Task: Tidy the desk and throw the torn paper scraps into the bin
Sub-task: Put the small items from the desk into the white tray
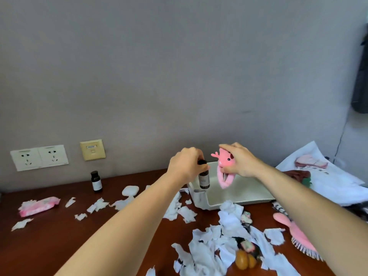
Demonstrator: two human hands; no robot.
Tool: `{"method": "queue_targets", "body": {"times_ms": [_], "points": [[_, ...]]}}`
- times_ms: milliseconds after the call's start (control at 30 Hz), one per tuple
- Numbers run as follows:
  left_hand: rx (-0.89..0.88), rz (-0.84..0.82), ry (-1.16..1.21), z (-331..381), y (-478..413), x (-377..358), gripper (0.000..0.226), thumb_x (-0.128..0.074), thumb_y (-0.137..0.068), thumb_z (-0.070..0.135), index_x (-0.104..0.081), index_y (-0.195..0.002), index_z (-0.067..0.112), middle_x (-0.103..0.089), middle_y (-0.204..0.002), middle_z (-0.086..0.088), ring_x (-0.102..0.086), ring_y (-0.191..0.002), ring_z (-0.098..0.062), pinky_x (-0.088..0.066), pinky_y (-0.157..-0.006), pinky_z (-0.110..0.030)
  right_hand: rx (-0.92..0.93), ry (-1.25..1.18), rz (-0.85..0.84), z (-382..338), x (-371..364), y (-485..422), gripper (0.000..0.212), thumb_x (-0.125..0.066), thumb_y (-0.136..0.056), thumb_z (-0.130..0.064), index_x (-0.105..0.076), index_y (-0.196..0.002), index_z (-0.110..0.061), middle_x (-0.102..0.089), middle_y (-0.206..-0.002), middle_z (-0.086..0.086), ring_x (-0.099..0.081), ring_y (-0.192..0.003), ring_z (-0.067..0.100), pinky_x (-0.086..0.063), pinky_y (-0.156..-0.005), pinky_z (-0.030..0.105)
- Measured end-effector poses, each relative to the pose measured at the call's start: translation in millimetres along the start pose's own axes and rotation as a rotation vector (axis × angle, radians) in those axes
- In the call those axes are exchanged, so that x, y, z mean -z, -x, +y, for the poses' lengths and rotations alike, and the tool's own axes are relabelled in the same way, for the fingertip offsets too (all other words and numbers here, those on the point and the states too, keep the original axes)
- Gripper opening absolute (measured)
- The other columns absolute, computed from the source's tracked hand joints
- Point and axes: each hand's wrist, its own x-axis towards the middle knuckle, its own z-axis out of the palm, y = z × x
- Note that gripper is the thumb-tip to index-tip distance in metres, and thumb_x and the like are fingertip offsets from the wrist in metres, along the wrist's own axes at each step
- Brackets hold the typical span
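two things held over tray (246, 191), bottle (204, 180) gripped at cap by left hand (186, 166), pink toy (224, 163) pinched in right hand (242, 161), scraps (207, 248) strewn over desk (59, 242)

White torn paper scraps (229, 222) lie scattered across the reddish-brown desk (59, 246).

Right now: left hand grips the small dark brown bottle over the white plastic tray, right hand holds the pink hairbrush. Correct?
No. Head view: the right hand holds a pink plush toy; the pink hairbrush lies on the desk. Rest stands.
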Motion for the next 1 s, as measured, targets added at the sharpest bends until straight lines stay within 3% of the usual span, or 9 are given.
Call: {"method": "queue_targets", "body": {"times_ms": [167, 433, 533, 700, 833, 1000], "points": [[0.015, -0.042, -0.020, -1, -22, -31, 0.024, -0.062, -0.086, 0.036, -0.064, -0.098, 0.015, -0.066, -0.099, -0.008, -0.061, -0.094, -0.031, -0.042, -0.069, -0.031, -0.013, -0.005, -0.068, 14, -29, -15, 0.065, -0.076, -0.072, -0.028, -0.045, -0.128, -0.019, -0.050, -0.122, 0.005, -0.051, -0.111, 0.023, -0.043, -0.089, 0.032], [-0.004, -0.137, -0.186, -20, -34, -71, 0.030, -0.061, -0.086, 0.043, -0.067, -0.098, 0.016, -0.070, -0.099, -0.005, -0.063, -0.092, -0.026, -0.040, -0.074, -0.031, -0.031, 0.007, -0.220, 24, -62, -25, 0.071, -0.076, -0.070, -0.029, -0.045, -0.133, -0.019, -0.049, -0.128, 0.005, -0.050, -0.115, 0.024, -0.044, -0.095, 0.034], [0.013, -0.152, -0.208, -24, -36, -77, 0.033, -0.058, -0.086, 0.049, -0.068, -0.096, 0.019, -0.070, -0.098, -0.002, -0.060, -0.097, -0.024, -0.033, -0.083, -0.033, -0.035, 0.019, -0.253, 24, -69, -27, 0.068, -0.077, -0.069, -0.029, -0.047, -0.130, -0.020, -0.049, -0.122, 0.006, -0.051, -0.112, 0.026, -0.045, -0.095, 0.037], [0.027, -0.158, -0.210, -25, -36, -80, 0.031, -0.059, -0.084, 0.048, -0.067, -0.088, 0.018, -0.070, -0.094, -0.003, -0.060, -0.095, -0.023, -0.028, -0.081, -0.033, -0.013, 0.052, -0.296, 20, -80, -29, 0.057, -0.076, -0.065, -0.030, -0.053, -0.116, -0.022, -0.049, -0.107, 0.003, -0.054, -0.104, 0.028, -0.047, -0.086, 0.039], [0.034, -0.172, -0.208, -24, -33, -78, 0.031, -0.059, -0.084, 0.044, -0.069, -0.093, 0.016, -0.069, -0.094, -0.003, -0.059, -0.096, -0.024, -0.029, -0.085, -0.034, -0.033, 0.042, -0.339, 19, -84, -25, 0.063, -0.076, -0.068, -0.028, -0.051, -0.125, -0.021, -0.052, -0.120, 0.005, -0.053, -0.108, 0.024, -0.048, -0.089, 0.037], [0.052, -0.210, -0.205, -22, -26, -71, 0.033, -0.051, -0.091, 0.044, -0.068, -0.098, 0.016, -0.070, -0.098, -0.003, -0.059, -0.099, -0.024, -0.031, -0.091, -0.036, -0.059, 0.050, -0.418, 15, -68, -16, 0.077, -0.066, -0.081, -0.018, -0.027, -0.148, -0.022, -0.043, -0.145, 0.006, -0.047, -0.126, 0.026, -0.042, -0.102, 0.033]]}}
